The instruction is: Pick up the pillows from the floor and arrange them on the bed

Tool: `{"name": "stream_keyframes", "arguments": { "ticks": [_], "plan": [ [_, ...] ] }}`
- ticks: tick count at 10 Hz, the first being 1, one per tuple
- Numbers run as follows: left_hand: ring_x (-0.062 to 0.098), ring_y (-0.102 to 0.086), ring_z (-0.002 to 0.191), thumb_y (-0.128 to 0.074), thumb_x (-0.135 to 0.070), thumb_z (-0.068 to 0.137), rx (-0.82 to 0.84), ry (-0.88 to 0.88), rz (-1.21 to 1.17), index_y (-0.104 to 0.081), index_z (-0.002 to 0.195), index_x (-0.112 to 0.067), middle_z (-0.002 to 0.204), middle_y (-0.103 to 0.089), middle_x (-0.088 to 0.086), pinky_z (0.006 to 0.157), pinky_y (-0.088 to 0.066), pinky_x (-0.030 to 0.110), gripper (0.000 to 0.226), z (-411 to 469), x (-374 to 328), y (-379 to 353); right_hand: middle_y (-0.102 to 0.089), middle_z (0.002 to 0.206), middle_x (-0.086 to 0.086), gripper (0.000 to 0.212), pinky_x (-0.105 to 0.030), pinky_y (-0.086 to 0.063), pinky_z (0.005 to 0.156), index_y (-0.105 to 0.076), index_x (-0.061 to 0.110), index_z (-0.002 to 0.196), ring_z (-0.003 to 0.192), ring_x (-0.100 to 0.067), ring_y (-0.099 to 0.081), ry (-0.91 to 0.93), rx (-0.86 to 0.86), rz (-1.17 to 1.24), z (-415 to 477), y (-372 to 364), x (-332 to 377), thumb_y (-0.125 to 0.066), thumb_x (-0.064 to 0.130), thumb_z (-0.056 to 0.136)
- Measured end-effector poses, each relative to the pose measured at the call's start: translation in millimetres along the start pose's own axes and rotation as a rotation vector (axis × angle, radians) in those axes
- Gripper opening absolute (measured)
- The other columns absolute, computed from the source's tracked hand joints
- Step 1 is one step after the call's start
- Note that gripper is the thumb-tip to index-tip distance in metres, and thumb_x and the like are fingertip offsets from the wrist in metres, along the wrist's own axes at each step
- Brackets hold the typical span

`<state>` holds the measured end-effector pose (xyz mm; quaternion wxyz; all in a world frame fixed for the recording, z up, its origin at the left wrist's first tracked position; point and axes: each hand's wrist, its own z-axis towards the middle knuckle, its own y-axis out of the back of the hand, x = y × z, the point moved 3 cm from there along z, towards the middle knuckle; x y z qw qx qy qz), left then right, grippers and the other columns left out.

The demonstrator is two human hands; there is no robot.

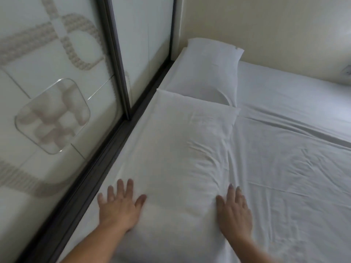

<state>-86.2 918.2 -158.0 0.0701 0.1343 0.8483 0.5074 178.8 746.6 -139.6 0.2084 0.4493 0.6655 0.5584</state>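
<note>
Across the lower middle of the frame, the near pillow lies lengthwise on the bed, close along the sliding glass door that fills the left side. The left hand rests flat on its left edge and the right hand on its right edge, fingers spread and released, pressing on the cloth, not clutching it. A second pillow sits in the upper middle, in the corner where door and wall meet; its near end touches or slightly underlies the far end of the first. Judging by this, the step in hand is the arranging: settling and smoothing the near pillow into line. The cover is creased toward its right side, so the next move likely calls for a flat outward stroke of both palms, then a check that the two pillows sit square. No floor shows, so whether more pillows wait there cannot be told.
</note>
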Motion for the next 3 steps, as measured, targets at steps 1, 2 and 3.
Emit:
{"name": "stream_keyframes", "arguments": {
  "ticks": [1,2,3],
  "plan": [
    [0.028,-0.004,0.146,-0.011,-0.065,0.089,0.128,0.068,0.038,0.005,0.150,-0.025,0.162,-0.003,0.001,0.114,-0.005,0.057,0.075,-48.5,25.7,8.4,-0.014,0.157,-0.004,0.068,-0.047,-0.029,0.110,-0.019,0.024,0.149,0.143,-0.026,-0.020,0.450,0.042,0.025,-64.5,-10.7,30.8,-0.045,0.048,0.091],
    [0.026,-0.001,0.147,-0.020,-0.064,0.090,0.162,0.056,0.024,0.009,0.150,-0.027,0.162,-0.003,0.000,0.114,-0.005,0.054,0.076,-101.8,38.4,29.2,-0.013,0.159,-0.005,0.063,-0.046,-0.026,0.111,-0.013,0.027,0.148,0.140,-0.029,-0.024,0.093,0.382,-0.081,-94.8,-7.2,9.8,-0.032,0.051,0.093],
    [0.025,-0.006,0.146,-0.026,-0.060,0.091,0.159,0.036,0.014,0.002,0.150,-0.025,0.161,-0.006,0.002,0.116,-0.010,0.052,0.074,-150.0,46.2,67.1,-0.023,0.156,0.001,0.067,-0.037,-0.028,0.108,-0.007,0.031,0.149,0.137,-0.021,-0.029,0.140,0.380,-0.153,-122.1,38.5,11.3,-0.029,0.058,0.092]
  ]
}}
